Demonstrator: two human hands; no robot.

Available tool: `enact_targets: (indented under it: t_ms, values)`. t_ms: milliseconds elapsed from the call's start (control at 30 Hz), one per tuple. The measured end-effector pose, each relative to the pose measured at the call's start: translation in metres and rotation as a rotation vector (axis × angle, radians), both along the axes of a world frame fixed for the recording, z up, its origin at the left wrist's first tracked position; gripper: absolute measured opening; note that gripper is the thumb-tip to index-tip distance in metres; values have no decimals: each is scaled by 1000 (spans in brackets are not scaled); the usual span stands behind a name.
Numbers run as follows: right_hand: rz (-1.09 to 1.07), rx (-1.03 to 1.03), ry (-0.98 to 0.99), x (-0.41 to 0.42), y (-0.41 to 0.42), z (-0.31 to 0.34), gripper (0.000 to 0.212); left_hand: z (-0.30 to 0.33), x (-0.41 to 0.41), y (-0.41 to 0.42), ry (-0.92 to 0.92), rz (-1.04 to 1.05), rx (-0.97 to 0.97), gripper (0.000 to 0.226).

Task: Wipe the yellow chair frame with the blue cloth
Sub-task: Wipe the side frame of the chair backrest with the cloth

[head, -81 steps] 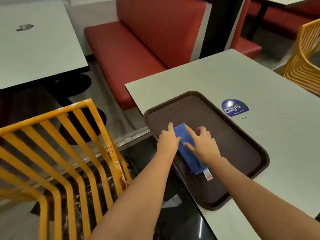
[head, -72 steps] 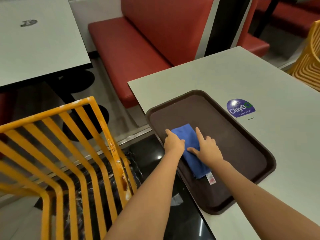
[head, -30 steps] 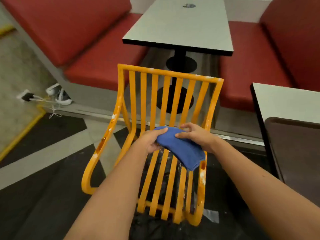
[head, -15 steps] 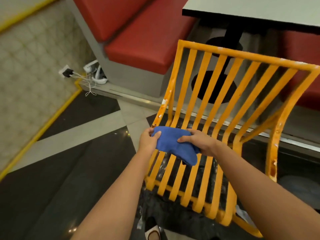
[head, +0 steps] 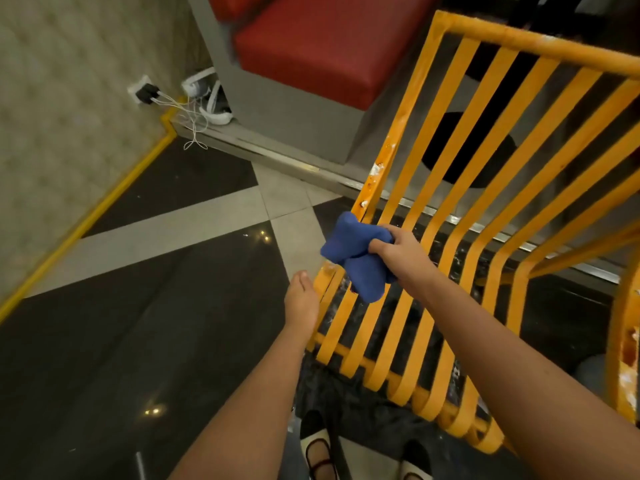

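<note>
Cloth (head: 353, 251) in right hand (head: 394, 249) (bunched), against chair frame (head: 375, 174)

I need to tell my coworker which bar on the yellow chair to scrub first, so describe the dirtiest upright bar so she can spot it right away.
Start at the yellow slatted metal chair standing in front of the red cushioned bench. Go to its outermost upright bar on the side nearest the bench, just above the crumpled blue cloth. Unlike the cleaner slats beside it, it carries white flecks and rusty brown patches.
</note>
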State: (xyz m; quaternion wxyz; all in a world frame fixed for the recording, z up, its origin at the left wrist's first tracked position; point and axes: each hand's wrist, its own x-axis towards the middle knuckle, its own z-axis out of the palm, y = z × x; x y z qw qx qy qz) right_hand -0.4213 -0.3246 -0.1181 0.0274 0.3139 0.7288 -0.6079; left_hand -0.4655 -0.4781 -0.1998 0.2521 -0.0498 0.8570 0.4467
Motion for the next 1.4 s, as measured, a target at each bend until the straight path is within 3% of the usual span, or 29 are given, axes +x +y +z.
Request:
enact_targets:
  t_ms: [100,167,233,300,433,633,767,967,1100,1200,1267,1400]
  values:
    - [-3,-293,7,-7,-8,-2,17,-7,2,-2,-91,187,117,42]
    - [20,-383,-62,-8,-12,-14,14,-9,3,-5,-87,285,181,41]
    - [78,-250,-152,-8,-13,-31,17,-9,5,-5,-62,324,218,39]
    - [145,37,-209,-5,-15,-47,34,-5,9,-4,-56,313,240,37]
    - [308,594,-78,-1,-26,-59,61,-5,15,1,-13,235,221,42]
    - [759,1027,27,5,-42,-82,58,-15,17,3,38,174,223,36]
    - [792,1035,-49,8,-47,-94,77,-14,13,2,-22,275,262,34]
    - [718,1113,-14,7,-57,-104,84,-16,9,-6,-38,315,281,40]
    - [688,1168,19,8,-63,-110,77,-18,12,-3,-22,342,301,43]
    - [646,1149,27,7,-64,-115,87,-20,13,-1,8,349,304,48]
    - [632,1161,50,7,-61,-114,89,-21,12,-2,30,277,280,48]
    - [581,1162,123,2,-42,-110,89,-26,23,-6,139,-121,78,54]
